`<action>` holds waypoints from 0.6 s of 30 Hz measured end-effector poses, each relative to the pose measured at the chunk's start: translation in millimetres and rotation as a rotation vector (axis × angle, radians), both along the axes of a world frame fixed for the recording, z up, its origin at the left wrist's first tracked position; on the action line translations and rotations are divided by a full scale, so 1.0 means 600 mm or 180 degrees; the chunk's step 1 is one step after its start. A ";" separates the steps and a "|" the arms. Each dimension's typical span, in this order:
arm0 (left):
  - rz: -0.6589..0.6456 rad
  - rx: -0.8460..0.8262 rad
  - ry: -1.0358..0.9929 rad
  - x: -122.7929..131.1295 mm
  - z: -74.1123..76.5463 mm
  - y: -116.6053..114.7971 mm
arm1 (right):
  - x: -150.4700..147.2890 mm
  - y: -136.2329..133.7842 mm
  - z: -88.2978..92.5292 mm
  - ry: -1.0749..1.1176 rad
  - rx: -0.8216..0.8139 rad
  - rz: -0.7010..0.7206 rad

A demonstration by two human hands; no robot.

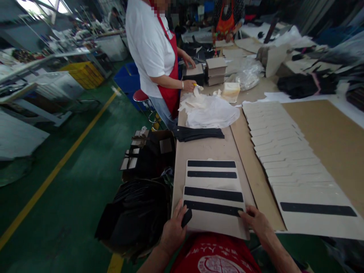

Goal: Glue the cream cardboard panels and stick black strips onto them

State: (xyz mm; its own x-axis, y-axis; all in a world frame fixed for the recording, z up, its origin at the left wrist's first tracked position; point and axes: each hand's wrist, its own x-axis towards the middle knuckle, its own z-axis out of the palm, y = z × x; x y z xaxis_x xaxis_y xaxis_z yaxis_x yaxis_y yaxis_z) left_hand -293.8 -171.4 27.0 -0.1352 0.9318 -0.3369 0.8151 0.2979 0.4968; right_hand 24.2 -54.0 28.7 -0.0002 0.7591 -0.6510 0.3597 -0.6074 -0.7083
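My left hand rests at the near left corner of a cream card sheet, fingers curled round the end of a black strip. On the sheet's near right corner lies my right hand, its fingers pressing the other end of the long black strip. A second black strip sits just above it on the same sheet. Behind lies another cream sheet with two black strips.
A fanned row of cream sheets runs up the table's right side, the nearest bearing a black strip. Black strips and white tissue lie farther back. A person in a red apron stands at the left edge. Black bags sit on the floor.
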 end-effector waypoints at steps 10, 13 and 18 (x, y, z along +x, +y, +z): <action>-0.0593 0.1828 -0.0358 0.043 0.178 0.035 | -0.196 0.033 0.250 0.1707 0.0055 0.0277; -0.0209 0.2026 -0.0006 0.031 0.194 0.030 | -0.275 0.023 0.286 0.1894 0.0394 0.0695; 0.0901 0.2267 0.0088 -0.028 0.208 0.004 | -0.300 0.019 0.286 0.2261 0.0537 0.1601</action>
